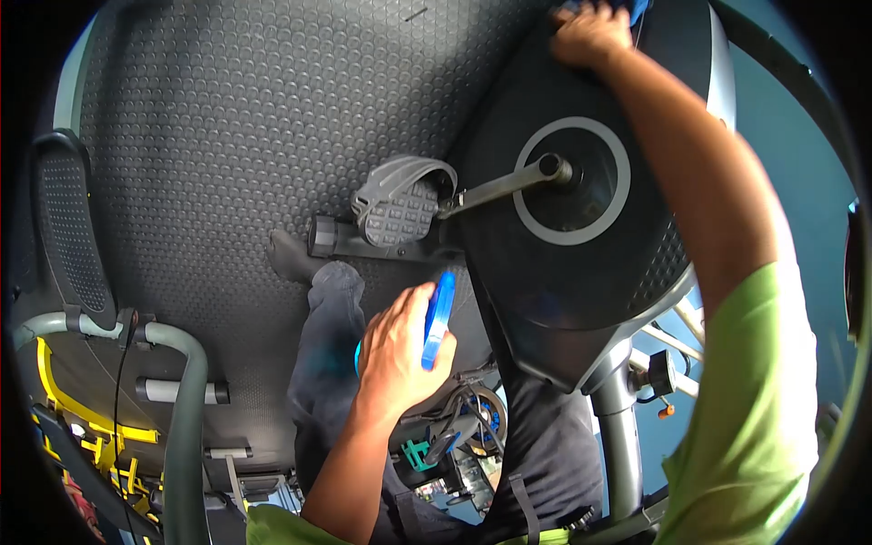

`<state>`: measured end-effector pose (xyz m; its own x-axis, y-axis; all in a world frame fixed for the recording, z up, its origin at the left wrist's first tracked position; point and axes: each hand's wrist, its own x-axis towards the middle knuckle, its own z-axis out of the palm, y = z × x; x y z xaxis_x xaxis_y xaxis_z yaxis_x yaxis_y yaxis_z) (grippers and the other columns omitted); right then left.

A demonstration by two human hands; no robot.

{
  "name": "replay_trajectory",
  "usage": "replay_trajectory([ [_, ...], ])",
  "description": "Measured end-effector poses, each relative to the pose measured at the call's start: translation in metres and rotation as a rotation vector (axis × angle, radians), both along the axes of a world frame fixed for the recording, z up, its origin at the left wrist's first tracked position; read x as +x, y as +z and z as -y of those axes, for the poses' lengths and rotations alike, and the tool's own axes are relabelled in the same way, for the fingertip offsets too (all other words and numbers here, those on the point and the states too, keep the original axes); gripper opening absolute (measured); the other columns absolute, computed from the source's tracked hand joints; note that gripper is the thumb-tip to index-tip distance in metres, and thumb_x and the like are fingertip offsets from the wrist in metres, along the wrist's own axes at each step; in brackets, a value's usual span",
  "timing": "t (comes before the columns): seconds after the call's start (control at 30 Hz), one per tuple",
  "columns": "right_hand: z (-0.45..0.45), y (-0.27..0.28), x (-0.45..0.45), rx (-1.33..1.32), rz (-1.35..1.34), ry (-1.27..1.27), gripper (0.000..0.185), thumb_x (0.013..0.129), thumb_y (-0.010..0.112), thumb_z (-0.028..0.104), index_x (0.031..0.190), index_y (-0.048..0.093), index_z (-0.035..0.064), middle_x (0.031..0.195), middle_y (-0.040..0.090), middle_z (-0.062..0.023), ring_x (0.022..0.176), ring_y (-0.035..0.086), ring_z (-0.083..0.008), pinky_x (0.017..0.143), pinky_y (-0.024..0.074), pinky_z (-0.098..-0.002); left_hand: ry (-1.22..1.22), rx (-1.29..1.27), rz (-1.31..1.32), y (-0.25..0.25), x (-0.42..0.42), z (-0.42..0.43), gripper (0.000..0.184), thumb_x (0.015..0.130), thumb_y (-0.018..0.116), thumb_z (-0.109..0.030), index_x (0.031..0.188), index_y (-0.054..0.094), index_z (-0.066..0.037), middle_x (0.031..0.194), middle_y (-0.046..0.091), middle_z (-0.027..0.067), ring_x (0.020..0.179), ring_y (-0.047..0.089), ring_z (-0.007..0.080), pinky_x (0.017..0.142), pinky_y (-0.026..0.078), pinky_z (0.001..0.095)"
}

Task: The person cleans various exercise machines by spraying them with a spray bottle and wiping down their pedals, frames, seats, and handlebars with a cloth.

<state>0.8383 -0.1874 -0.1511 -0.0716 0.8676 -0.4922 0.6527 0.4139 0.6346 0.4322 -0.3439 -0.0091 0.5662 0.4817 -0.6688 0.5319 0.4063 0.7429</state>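
Note:
Near the centre, my left hand [400, 350] is wrapped round a blue object [439, 318], which looks like a spray bottle; its lower part is hidden by the hand. At the top right, my right hand [592, 34] presses a blue cloth [636, 9] on the upper end of the black housing [509, 127] of an exercise bike. A grey ring [619, 173] surrounds the crank hub on the housing. From the hub, a metal crank arm [500, 188] runs left to a grey strapped pedal [400, 209].
Black textured matting [227, 118] covers the floor. A bike foot bar [363, 241] lies beside my socked foot [292, 257]. At left are a grey tubular frame [186, 400], a black pad [74, 227] and yellow equipment [91, 413]. The bike post [622, 445] stands at lower right.

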Motion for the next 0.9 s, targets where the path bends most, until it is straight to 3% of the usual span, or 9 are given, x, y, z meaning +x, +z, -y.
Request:
replay_trajectory([
  [0.03,-0.003,-0.005,-0.030,-0.328,0.099,-0.238,0.047,0.092,0.042,0.037,0.127,0.060,0.0113,0.118,0.064,-0.0205,0.114,0.056,-0.0410,0.096,0.0340,-0.0650,0.004,-0.009,0.003,-0.001,-0.002,0.000,0.047,0.076,0.064,-0.013,0.121,0.052,-0.003,0.104,0.062,0.0189,0.090,0.063,0.0400,0.081,0.050,0.0482],
  [0.1,-0.007,0.008,-0.090,-0.913,-0.029,-0.428,0.054,0.093,0.045,0.042,0.135,0.057,0.0103,0.144,0.051,-0.0144,0.134,0.047,-0.0308,0.110,0.0280,-0.0561,0.000,0.008,-0.006,-0.003,-0.005,0.001,0.047,0.076,0.064,-0.013,0.120,0.052,-0.004,0.101,0.062,0.0186,0.088,0.063,0.0404,0.080,0.051,0.0482],
  [0.17,0.003,-0.006,-0.105,-1.026,-0.147,-0.505,0.071,0.086,0.053,0.062,0.139,0.055,0.0139,0.144,0.052,-0.0074,0.136,0.046,-0.0308,0.113,0.0285,-0.0494,-0.023,0.012,-0.025,-0.002,-0.006,-0.002,0.048,0.076,0.064,-0.013,0.120,0.052,-0.004,0.101,0.062,0.0185,0.087,0.063,0.0405,0.080,0.050,0.0486],
  [0.43,-0.096,0.017,0.007,-0.028,0.273,-0.640,0.056,0.094,0.043,0.041,0.141,0.052,0.0125,0.152,0.041,-0.0134,0.144,0.030,-0.0331,0.114,0.0205,-0.0497,-0.069,-0.030,-0.041,0.005,-0.018,-0.005,0.044,0.076,0.065,-0.016,0.117,0.055,-0.002,0.103,0.064,0.0180,0.089,0.064,0.0391,0.081,0.050,0.0461],
  [0.6,-0.068,0.018,-0.030,-0.540,0.019,-0.580,0.056,0.090,0.046,0.039,0.135,0.058,0.0085,0.143,0.052,-0.0152,0.136,0.044,-0.0324,0.114,0.0254,-0.0484,-0.097,-0.023,-0.050,0.003,-0.022,-0.008,0.047,0.076,0.066,-0.017,0.120,0.054,-0.003,0.104,0.063,0.0182,0.089,0.064,0.0388,0.081,0.050,0.0480],
  [0.7,-0.066,0.039,-0.018,-0.414,0.098,-0.590,0.054,0.088,0.044,0.038,0.128,0.063,0.0067,0.132,0.062,-0.0122,0.129,0.053,-0.0310,0.111,0.0284,-0.0470,-0.062,0.011,-0.054,0.001,-0.021,-0.009,0.043,0.076,0.064,-0.014,0.117,0.054,-0.003,0.096,0.063,0.0176,0.084,0.064,0.0389,0.076,0.051,0.0477],
  [0.73,-0.078,0.048,0.005,-0.314,0.190,-0.597,0.061,0.085,0.051,0.058,0.127,0.064,0.0149,0.137,0.057,-0.0121,0.127,0.054,-0.0330,0.109,0.0337,-0.0488,-0.055,0.016,-0.046,0.002,-0.021,-0.008,0.043,0.076,0.064,-0.013,0.117,0.054,-0.003,0.096,0.063,0.0171,0.084,0.064,0.0386,0.076,0.051,0.0473],
  [0.8,-0.086,0.078,0.039,0.101,0.153,-0.471,0.057,0.086,0.052,0.057,0.125,0.066,0.0179,0.138,0.056,-0.0121,0.128,0.052,-0.0349,0.106,0.0372,-0.0517,-0.039,-0.021,-0.042,0.004,-0.020,-0.008,0.039,0.076,0.065,-0.012,0.113,0.057,-0.002,0.099,0.064,0.0192,0.089,0.064,0.0397,0.079,0.052,0.0454],
  [0.9,-0.059,0.104,0.026,-0.105,0.310,-0.275,0.054,0.085,0.056,0.056,0.123,0.067,0.0194,0.139,0.055,-0.0123,0.132,0.046,-0.0368,0.106,0.0368,-0.0550,-0.054,-0.047,-0.030,0.001,-0.021,-0.003,0.040,0.077,0.065,-0.012,0.115,0.058,-0.003,0.103,0.065,0.0181,0.093,0.065,0.0391,0.082,0.052,0.0442],
])
